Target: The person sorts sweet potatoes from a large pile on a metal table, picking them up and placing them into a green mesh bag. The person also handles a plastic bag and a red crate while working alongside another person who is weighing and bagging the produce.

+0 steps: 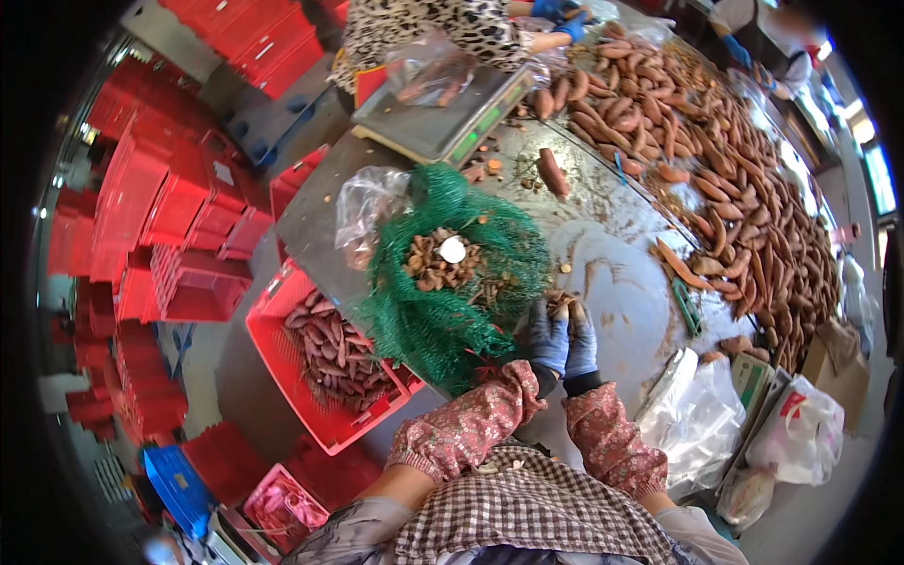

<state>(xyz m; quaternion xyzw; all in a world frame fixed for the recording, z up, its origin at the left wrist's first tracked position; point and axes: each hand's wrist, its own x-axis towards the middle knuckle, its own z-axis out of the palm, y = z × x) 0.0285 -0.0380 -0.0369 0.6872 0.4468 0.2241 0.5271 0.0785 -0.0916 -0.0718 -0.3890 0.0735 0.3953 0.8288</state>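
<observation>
My left hand (pixel 547 339) and my right hand (pixel 582 342), in blue-grey work gloves with brown-stained fingertips, are pressed side by side over the metal table. Between their fingertips they hold a small clump of brown scraps (pixel 561 299), partly hidden by the gloves. Just left of them lies a green mesh bag (pixel 452 189), spread open on the table. Inside its mouth are sweet potato trimmings (pixel 427 272) and a white round object (pixel 452 249). A single sweet potato (pixel 552 174) rests beyond my hands, and a green-handled tool (pixel 686 307) lies to the right.
Sweet potatoes (pixel 734 191) are heaped along the right. A weighing scale (pixel 431 116) carries a bagged load, near a co-worker's blue-gloved hand (pixel 571 27). A red crate (pixel 282 378) of sweet potatoes stands left, below the table edge. Plastic bags (pixel 696 417) lie at right; stacked red crates (pixel 152 183) rise farther left.
</observation>
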